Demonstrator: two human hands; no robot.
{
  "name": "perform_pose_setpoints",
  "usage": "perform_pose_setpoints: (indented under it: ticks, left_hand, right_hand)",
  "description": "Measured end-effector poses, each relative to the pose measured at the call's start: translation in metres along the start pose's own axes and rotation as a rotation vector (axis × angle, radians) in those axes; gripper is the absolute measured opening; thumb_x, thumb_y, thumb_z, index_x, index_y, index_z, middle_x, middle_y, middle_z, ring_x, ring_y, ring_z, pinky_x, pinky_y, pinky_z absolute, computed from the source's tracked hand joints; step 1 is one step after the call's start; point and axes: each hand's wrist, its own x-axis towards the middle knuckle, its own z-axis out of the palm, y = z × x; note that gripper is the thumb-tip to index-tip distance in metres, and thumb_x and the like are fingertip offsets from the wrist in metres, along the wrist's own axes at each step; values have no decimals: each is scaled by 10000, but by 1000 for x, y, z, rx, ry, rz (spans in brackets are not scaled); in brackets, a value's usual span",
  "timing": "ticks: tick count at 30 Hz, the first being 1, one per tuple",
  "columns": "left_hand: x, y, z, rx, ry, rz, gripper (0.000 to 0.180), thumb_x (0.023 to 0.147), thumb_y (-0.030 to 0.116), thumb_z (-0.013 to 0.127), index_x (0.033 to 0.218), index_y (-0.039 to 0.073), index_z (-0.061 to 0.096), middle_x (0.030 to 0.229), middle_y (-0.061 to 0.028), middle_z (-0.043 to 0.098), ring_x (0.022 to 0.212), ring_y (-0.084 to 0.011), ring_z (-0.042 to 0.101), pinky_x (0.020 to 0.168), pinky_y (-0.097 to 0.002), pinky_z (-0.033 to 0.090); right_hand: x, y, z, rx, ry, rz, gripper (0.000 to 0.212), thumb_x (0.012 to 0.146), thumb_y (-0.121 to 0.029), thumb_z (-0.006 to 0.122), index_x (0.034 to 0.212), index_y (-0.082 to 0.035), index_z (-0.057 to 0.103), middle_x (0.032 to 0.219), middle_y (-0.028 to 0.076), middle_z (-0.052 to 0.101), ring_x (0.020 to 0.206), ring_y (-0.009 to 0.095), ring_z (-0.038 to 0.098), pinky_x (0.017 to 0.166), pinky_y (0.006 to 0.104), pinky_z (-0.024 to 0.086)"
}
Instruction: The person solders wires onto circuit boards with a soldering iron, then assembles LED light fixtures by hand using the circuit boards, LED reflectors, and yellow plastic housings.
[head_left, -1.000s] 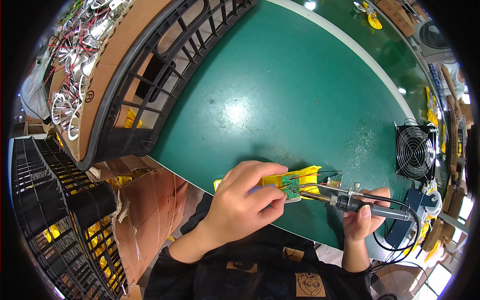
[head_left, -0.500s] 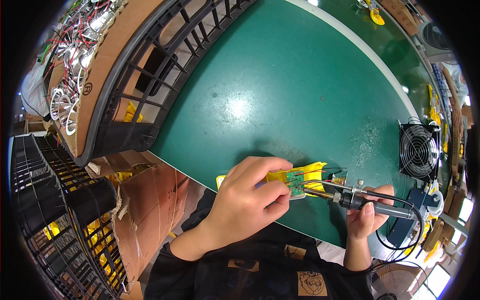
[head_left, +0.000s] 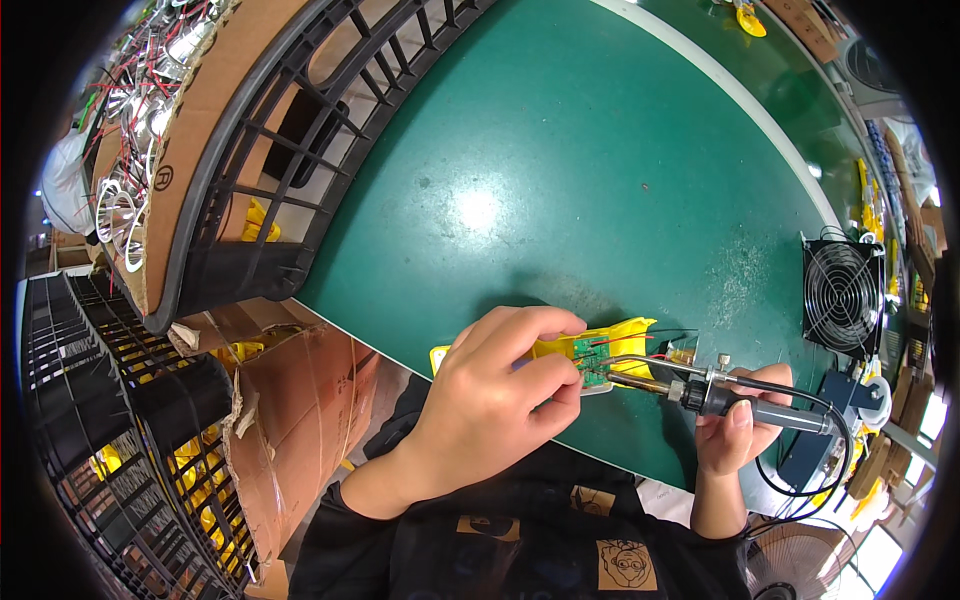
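Observation:
Near the table's front edge, my left hand (head_left: 500,390) is closed around a yellow plastic housing (head_left: 632,330). Inside the housing lies a small green circuit board (head_left: 592,350) with thin red and dark wires. My left thumb and forefinger come down at the board's left side; whatever is between their tips is too small to make out. From the right, my right hand (head_left: 738,432) grips a soldering iron (head_left: 718,400) with a grey handle and a thin metal feed tube clamped along it. Its tip reaches the right part of the board; exact contact cannot be told.
A black fan (head_left: 843,298) stands at the right, behind a dark blue box (head_left: 812,430) with cables. At the left is a black plastic crate (head_left: 240,275), with a carton of silvery reflectors (head_left: 125,215) beside it. Black baskets (head_left: 130,390) with yellow parts stand lower left.
The hands stay in nearly the same place. The soldering iron and its feed tube have shifted slightly at the board, and the whole view has moved a little.

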Motion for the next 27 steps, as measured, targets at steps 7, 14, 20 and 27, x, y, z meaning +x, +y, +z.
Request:
perform_pose_setpoints:
  ticks: [7, 14, 20, 27]
  left_hand:
    - [1, 1, -1, -4, -11, -9, 132, 549, -24, 627, 623, 31, 533, 893, -66, 544, 745, -204, 546, 612, -277, 474]
    - [2, 0, -1, -7, -12, -10, 135, 548, -27, 625, 623, 29, 529, 887, -66, 544, 738, -202, 544, 608, -277, 471]
    - [1, -1, 1, -15, 7, 11, 158, 555, 1, 624, 611, 41, 482, 857, -45, 513, 704, -200, 512, 589, -315, 421]
    - [2, 6, -4, 62, -32, -21, 129, 561, -10, 631, 628, 45, 535, 838, -39, 547, 699, -197, 529, 584, -286, 442]
  right_hand:
    - [-1, 1, -1, -8, -10, -12, 300, 746, -237, 556, 795, -14, 361, 555, 58, 433, 370, 70, 387, 343, 166, 334]
    - [0, -1, 0, -33, 17, 13, 333, 733, -260, 585, 802, -10, 376, 531, 70, 450, 368, 76, 406, 345, 168, 341]
    - [3, -2, -5, 30, 13, -70, 285, 758, -228, 531, 803, -14, 348, 569, 51, 419, 369, 56, 386, 327, 137, 299]
    - [5, -2, -10, 71, 69, -61, 279, 750, -224, 546, 804, -21, 362, 547, 52, 435, 375, 68, 407, 340, 146, 329]
